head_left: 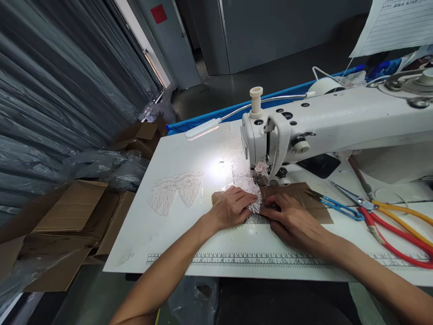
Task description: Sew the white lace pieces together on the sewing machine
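Note:
A white lace piece [255,205] lies under the needle area of a white sewing machine [267,135]. My left hand [232,208] rests on its left side, fingers bent together and pressed on the lace. From the right, my right hand [292,221] grips the lace edge, thumb and fingers closed close to the presser foot [261,180]. Brown tape or card [304,198] covers the machine bed beneath and beside that hand. Another lace piece [176,192], shaped in two lobes, lies flat on the table to the left.
Blue thread snips [341,208] and scissors with red and orange handles [379,212] lie to the right. A lit lamp [203,129] on a bendable neck hangs over the table. A ruler strip [237,259] runs along the front edge. Cardboard boxes [71,207] stand at left.

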